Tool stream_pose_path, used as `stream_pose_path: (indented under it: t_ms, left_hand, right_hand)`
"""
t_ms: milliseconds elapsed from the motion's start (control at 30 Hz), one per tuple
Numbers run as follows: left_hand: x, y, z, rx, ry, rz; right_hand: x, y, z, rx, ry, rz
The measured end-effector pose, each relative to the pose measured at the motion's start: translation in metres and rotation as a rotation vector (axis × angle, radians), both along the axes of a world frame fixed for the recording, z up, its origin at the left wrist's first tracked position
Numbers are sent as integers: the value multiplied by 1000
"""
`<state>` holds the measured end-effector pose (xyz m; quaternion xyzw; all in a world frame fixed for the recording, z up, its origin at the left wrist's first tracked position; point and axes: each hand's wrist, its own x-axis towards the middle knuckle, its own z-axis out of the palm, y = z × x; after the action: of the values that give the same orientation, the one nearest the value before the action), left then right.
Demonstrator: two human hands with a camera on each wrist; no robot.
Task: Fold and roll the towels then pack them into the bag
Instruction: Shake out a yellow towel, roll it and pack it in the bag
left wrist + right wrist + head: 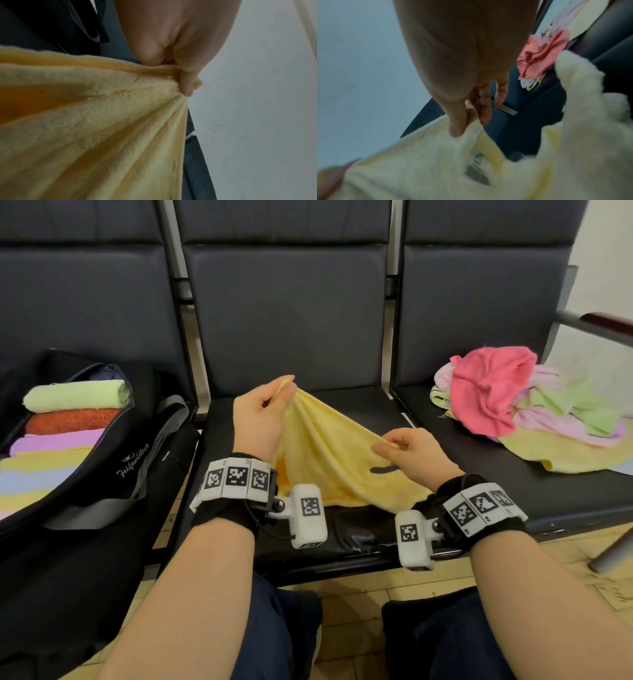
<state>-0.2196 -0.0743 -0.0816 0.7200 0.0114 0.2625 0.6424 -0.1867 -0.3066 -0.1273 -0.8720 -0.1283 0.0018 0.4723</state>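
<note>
A yellow towel (329, 450) hangs loose over the middle seat, held up between both hands. My left hand (263, 412) pinches one corner high up; the left wrist view shows the thumb and finger (187, 83) clamped on the gathered edge of the yellow towel (96, 128). My right hand (407, 450) pinches the towel's edge lower and to the right, thumb (457, 124) pressed on the yellow towel (436, 162). A black bag (113, 460) lies open on the left seat, with several rolled towels (68, 419) in a row inside.
A heap of unfolded towels (520, 405), pink on top with green, lilac and yellow below, sits on the right seat. A grey strap (154, 453) trails from the bag. Dark seat backs (291, 302) rise behind. My knees are below the seat's front edge.
</note>
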Motion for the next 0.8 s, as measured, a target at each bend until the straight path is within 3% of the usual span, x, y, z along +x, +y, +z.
stream_pose_path:
  t_ms: [100, 167, 233, 300, 367, 500, 700, 800]
  left_hand:
    - [5, 5, -4, -47, 22, 82]
    - [13, 11, -11, -60, 70, 176]
    - [14, 13, -14, 43, 122, 225]
    - [15, 11, -13, 92, 126, 190]
    - [7, 2, -5, 28, 140, 63]
    - [1, -14, -6, -150, 263, -191]
    - [3, -24, -11, -76, 266, -225]
    - [1, -25, -11, -97, 291, -269]
  right_hand:
    - [-3, 2, 6, 106, -15, 7]
    - [-6, 3, 15, 286, 18, -34]
    - [-11, 3, 24, 491, 21, -102]
    - [-16, 6, 33, 683, 46, -76]
    - [-20, 10, 35, 765, 87, 51]
    - [-20, 20, 29, 535, 14, 111]
    - [-7, 13, 17, 50, -244, 11]
    - [-7, 14, 20, 22, -276, 58]
